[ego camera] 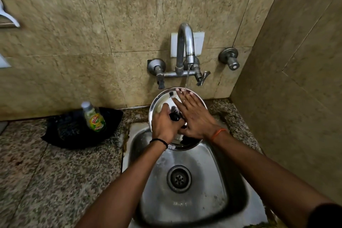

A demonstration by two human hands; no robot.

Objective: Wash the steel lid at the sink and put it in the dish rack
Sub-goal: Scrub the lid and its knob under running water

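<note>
A round steel lid (pixel 162 100) with a black knob (pixel 174 116) is held tilted over the back of the steel sink (pixel 187 207), under a thin stream of water from the tap (pixel 186 42). My left hand (pixel 163 125) grips the lid at the knob. My right hand (pixel 194 114) lies flat on the lid's shiny face, fingers spread, fingertips under the water. No dish rack is in view.
A bottle of green dish soap (pixel 93 116) stands in a black tray (pixel 74 131) on the granite counter (pixel 46 172) left of the sink. Tap handles (pixel 202 77) and a separate valve (pixel 230 59) stick out of the tiled wall. A side wall closes the right.
</note>
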